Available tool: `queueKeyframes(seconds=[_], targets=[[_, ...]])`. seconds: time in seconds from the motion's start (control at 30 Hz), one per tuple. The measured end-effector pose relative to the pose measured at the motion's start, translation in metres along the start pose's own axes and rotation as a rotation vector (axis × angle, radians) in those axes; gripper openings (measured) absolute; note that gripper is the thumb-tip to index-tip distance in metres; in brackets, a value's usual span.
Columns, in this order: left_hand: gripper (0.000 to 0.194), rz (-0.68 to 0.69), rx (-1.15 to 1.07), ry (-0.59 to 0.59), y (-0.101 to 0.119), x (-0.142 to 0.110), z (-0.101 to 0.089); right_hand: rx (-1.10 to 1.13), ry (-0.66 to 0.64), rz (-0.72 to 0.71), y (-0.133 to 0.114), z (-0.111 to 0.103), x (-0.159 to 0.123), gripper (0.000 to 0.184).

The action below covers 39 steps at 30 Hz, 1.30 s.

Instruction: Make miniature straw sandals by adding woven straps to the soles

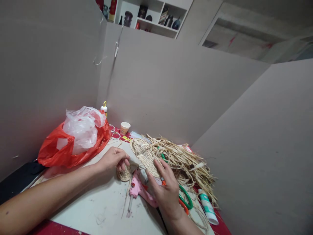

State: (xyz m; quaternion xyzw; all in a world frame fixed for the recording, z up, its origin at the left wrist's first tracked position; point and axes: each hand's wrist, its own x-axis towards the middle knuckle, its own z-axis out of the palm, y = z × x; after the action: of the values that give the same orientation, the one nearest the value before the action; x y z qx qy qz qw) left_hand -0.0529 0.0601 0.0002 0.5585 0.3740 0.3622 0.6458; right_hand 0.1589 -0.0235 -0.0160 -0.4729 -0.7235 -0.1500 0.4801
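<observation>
My left hand [118, 159] is closed, thumb and forefinger bent together, its lower fingers at the top edge of a small coil of braided straw [124, 175]. Part of that coil is hidden by the fingers. My right hand [166, 187] has its thumb and fingers apart, with the fingertips at the near edge of a larger woven straw piece [144, 150]. Between the hands lies a pink hot glue gun [140, 188], a glue stick [130, 203] poking out of its rear. Green-handled scissors [187, 197] lie partly under my right wrist, beside an orange handle [183, 206].
A heap of dry straw [186, 156] covers the right back of the white board [97, 202]. A white and green bottle [207, 207] lies at the right edge. Red and clear plastic bags [58, 147] are on the left; a paper cup [125, 127] stands behind. Grey panels [156, 81] surround the table.
</observation>
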Motion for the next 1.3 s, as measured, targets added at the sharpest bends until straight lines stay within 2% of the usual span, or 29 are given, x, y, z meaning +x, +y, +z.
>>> queueKeyframes(seconds=[0.2, 0.37, 0.5, 0.63, 0.77, 0.87, 0.93, 1.07, 1.17, 1.3], targets=[[0.022, -0.105, -0.144, -0.061, 0.004, -0.007, 0.007, -0.005, 0.035, 0.003, -0.005, 0.004, 0.005, 0.049], [0.033, -0.186, -0.312, -0.085, 0.014, -0.018, 0.017, 0.025, 0.051, -0.007, -0.008, 0.005, 0.006, 0.053], [0.029, -0.074, -0.373, -0.114, 0.019, -0.026, 0.026, 0.044, 0.059, -0.032, -0.015, 0.007, 0.008, 0.057], [0.032, 0.029, -0.312, 0.011, 0.019, -0.03, 0.03, 0.079, 0.048, -0.011, -0.022, 0.011, 0.002, 0.058], [0.026, 0.086, -0.216, 0.103, 0.02, -0.028, 0.028, 0.156, -0.051, -0.002, -0.027, 0.009, -0.009, 0.055], [0.025, 0.152, -0.132, 0.13, 0.021, -0.026, 0.025, 0.318, -0.015, 0.127, -0.032, 0.003, -0.009, 0.048], [0.023, 0.189, -0.096, 0.121, 0.02, -0.027, 0.025, 0.433, 0.022, 0.307, -0.036, -0.001, -0.001, 0.039], [0.016, 0.25, -0.061, 0.054, 0.016, -0.032, 0.03, 0.56, -0.003, 0.613, -0.041, -0.003, 0.021, 0.028], [0.011, 0.238, -0.073, 0.01, 0.016, -0.037, 0.035, 0.651, -0.044, 0.712, -0.043, -0.003, 0.032, 0.02], [0.015, 0.195, -0.11, -0.02, 0.015, -0.038, 0.037, 0.701, -0.051, 0.754, -0.045, -0.003, 0.032, 0.018]])
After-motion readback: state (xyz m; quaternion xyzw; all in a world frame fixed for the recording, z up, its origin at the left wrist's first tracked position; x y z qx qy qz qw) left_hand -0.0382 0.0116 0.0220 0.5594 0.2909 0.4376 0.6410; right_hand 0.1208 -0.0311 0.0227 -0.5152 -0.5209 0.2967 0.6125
